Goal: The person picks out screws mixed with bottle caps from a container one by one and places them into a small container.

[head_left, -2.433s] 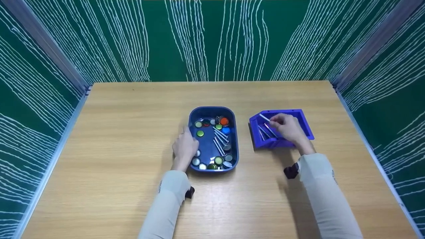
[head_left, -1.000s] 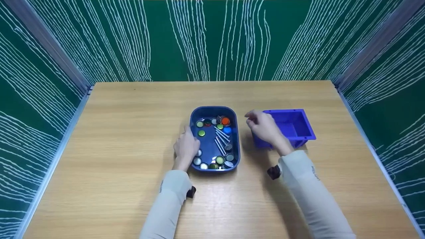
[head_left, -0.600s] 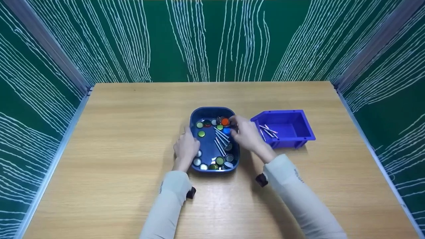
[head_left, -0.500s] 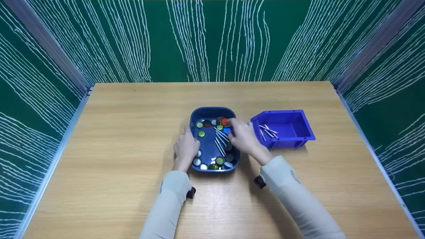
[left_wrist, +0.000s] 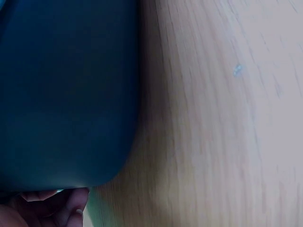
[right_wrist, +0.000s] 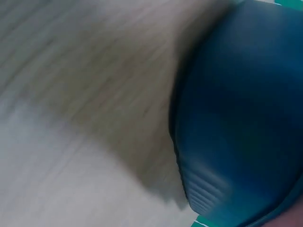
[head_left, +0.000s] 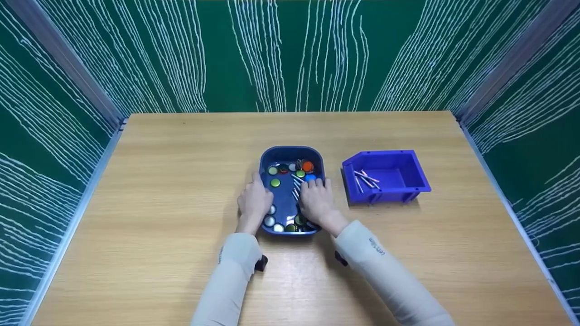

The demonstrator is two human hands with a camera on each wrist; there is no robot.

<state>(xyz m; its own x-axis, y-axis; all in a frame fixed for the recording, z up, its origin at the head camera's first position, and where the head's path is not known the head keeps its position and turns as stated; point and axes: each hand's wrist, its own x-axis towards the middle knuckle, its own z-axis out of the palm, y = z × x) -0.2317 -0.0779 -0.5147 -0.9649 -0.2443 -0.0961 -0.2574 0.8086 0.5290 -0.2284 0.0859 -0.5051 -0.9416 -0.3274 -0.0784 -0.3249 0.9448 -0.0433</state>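
1. Pinching the left wall of the dark blue tray point(head_left: 282, 192): left hand point(head_left: 255, 201), thumb at the rim, other fingers outside.
2. Right hand point(head_left: 317, 201), over the tray's right side; knuckles bent, fingertips hidden, so whether they pinch anything cannot be told.
3. Tray contents: orange cap point(head_left: 307, 166), blue cap point(head_left: 310, 178), several green and silver caps point(head_left: 275, 183); slim rods point(head_left: 297, 179), partly covered by the right hand.
4. Purple bin point(head_left: 396, 177), right of the tray, apart; a few loose rods point(head_left: 368, 178) lie towards its left end.
5. Wooden tabletop point(head_left: 181, 181), beneath both containers.
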